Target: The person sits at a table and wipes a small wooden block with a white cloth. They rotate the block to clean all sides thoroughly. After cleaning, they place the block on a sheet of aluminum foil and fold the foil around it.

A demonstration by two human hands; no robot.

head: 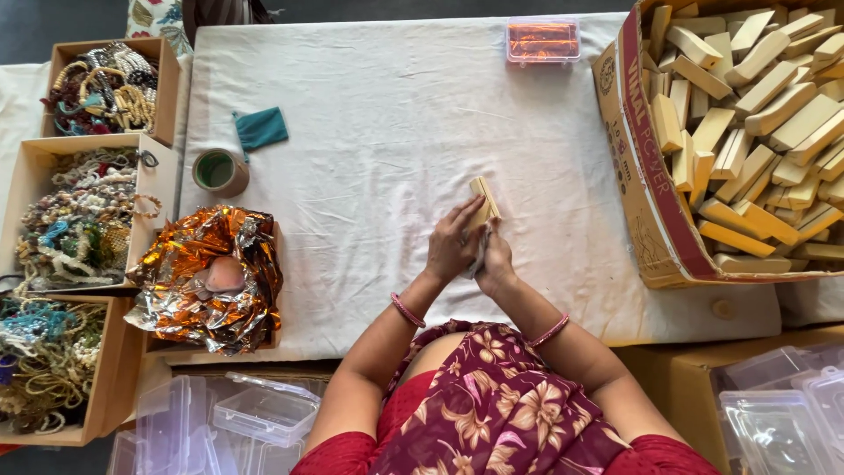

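Both hands meet at the middle of the white cloth [369, 114]: the left hand [453, 246] and right hand [497, 262] grip a pale wooden block [483, 199]. At two o'clock sits a cardboard box [655, 220] of similar blocks.

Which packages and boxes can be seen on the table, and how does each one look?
Cardboard carton: right side, brown with a red printed flap, full of pale wooden blocks.
Small clear case: top centre, rectangular, orange contents.
Open cardboard trays: left edge, holding beaded strings.
Foil sheets: lower left, orange-silver, crumpled.
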